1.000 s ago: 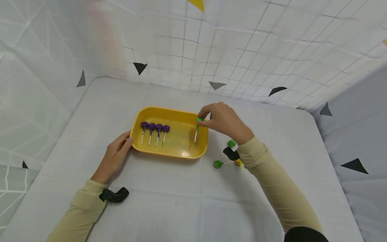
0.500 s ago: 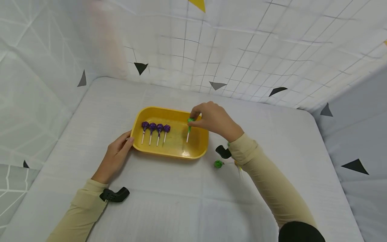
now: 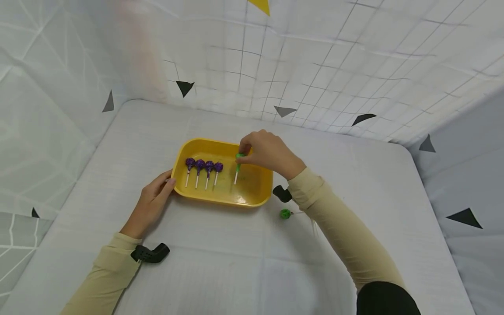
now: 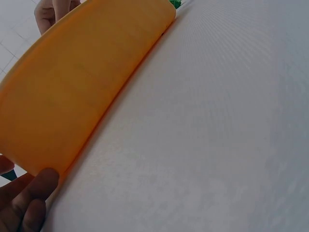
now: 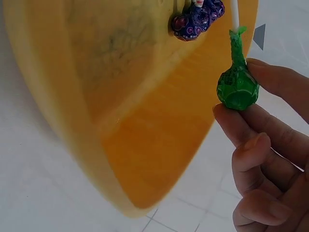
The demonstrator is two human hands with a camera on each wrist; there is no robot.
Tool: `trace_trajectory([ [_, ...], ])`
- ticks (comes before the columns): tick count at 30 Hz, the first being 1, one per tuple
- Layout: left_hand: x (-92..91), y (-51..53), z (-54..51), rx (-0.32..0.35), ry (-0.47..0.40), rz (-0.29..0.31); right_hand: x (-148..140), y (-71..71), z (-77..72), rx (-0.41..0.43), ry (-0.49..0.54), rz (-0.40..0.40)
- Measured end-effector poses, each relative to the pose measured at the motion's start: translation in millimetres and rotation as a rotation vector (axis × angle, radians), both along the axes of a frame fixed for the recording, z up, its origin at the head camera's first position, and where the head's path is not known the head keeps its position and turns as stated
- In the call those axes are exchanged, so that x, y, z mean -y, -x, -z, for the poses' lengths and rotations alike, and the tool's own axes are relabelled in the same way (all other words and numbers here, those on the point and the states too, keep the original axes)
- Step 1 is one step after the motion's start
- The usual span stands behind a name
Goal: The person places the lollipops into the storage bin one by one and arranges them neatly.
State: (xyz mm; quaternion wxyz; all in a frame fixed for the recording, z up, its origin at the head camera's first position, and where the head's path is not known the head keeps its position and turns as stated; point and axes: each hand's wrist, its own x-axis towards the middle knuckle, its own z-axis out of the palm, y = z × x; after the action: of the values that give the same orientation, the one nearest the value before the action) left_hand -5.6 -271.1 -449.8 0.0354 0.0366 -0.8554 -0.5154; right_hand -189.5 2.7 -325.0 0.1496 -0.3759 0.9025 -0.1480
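So the biggest thing here is the table [image 3: 212, 267] with its white cover, and the yellow tray [image 3: 252, 192] sits on it. The head view looks down into the tray, while the left wrist view only gets its outer wall, and the right wrist view peers in along one rim.

Hands next: the left hand [image 3: 151, 201] grips the tray's left end, thumb on the near side. The right hand [image 3: 271, 151] pinches a green lollipop [image 3: 238, 164] by the candy end, over the tray, just right of the purple lollipops [image 3: 200, 164]. Up close, the right wrist view gets what the head view can't: thumb and fingertips on the shiny wrapper, twisted round the stick. Can't tell whether that stick touches the tray floor.

Counting it up: one table, one tray, two hands, six lollipops I can make out. Four are purple, in a row with sticks toward the person, and two are green: the pinched one and a loose green lollipop [image 3: 285, 214] on the table, near the tray's right end.
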Motion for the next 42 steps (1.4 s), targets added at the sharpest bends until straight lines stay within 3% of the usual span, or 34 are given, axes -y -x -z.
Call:
trace_trajectory([
  [14,-0.8,1.8,2.8,0.007,-0.01,0.003,22.1,5.0,10.8,0.063,-0.091,0.009],
  [42,1.3,0.7,2.7,0.012,-0.019,-0.001,54.6,5.8,26.8,0.046,-0.253,-0.056],
])
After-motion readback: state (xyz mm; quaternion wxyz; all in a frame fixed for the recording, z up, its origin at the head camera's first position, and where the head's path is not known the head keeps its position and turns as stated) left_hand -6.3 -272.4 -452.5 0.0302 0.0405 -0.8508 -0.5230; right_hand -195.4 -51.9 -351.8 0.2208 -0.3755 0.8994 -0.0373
